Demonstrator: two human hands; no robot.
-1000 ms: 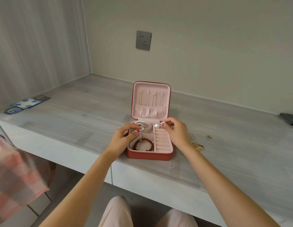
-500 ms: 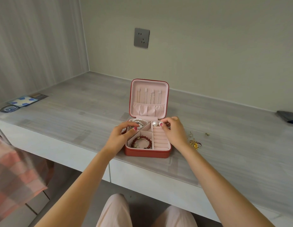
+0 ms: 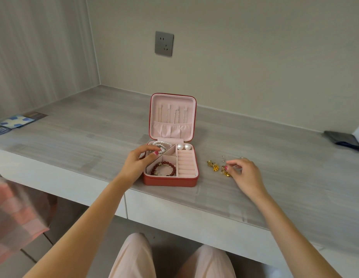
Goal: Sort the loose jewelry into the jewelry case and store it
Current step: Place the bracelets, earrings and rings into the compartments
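Observation:
A red jewelry case (image 3: pixel 170 180) with a pink lining stands open on the desk, its lid upright. Inside lie a pearl bracelet (image 3: pixel 161 145), a dark red bead bracelet (image 3: pixel 164 168) and two pearl earrings (image 3: pixel 183 146). My left hand (image 3: pixel 137 164) rests on the case's left side, fingertips at the pearl bracelet. To the right of the case lie gold earrings (image 3: pixel 214 167) and small silver pieces (image 3: pixel 223 158). My right hand (image 3: pixel 245 173) hovers over them, fingers pinching at a gold piece (image 3: pixel 224 171).
The grey desk (image 3: pixel 94 137) meets the wall in a corner at the back left. Blue printed cards (image 3: pixel 16 121) lie at the far left, a dark object (image 3: pixel 343 139) at the far right. A wall socket (image 3: pixel 164 43) sits above the case. My knees show below the desk edge.
My right hand left the case's back right compartment, where two pearl earrings now lie, and moved right to the loose gold pieces. My left hand stayed at the case.

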